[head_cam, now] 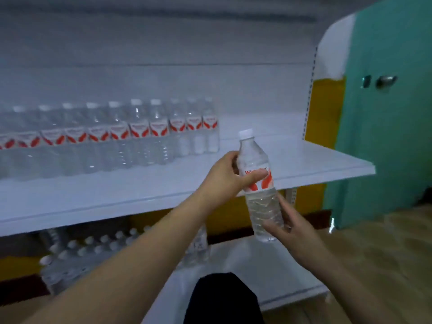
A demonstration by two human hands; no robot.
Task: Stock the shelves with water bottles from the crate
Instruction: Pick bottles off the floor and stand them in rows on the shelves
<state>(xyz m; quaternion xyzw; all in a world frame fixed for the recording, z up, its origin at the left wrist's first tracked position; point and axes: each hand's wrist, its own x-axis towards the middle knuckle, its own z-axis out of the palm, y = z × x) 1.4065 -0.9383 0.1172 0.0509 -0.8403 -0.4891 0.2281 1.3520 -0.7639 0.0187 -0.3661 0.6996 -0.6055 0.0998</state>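
Note:
A clear water bottle (259,183) with a white cap and red-and-white label is held upright in front of the white shelf (292,160). My left hand (224,178) grips it around the label, thumb across the front. My right hand (292,220) holds its lower part, with fingers wrapped around the base. A row of the same bottles (121,136) stands on the shelf's left and middle. The shelf's right part is bare. No crate is in view.
More bottles (93,249) stand on the lower shelf (280,265). A teal door (385,125) with a metal handle is at the right, above a wooden floor (385,253). A dark knee (222,300) is at the bottom centre.

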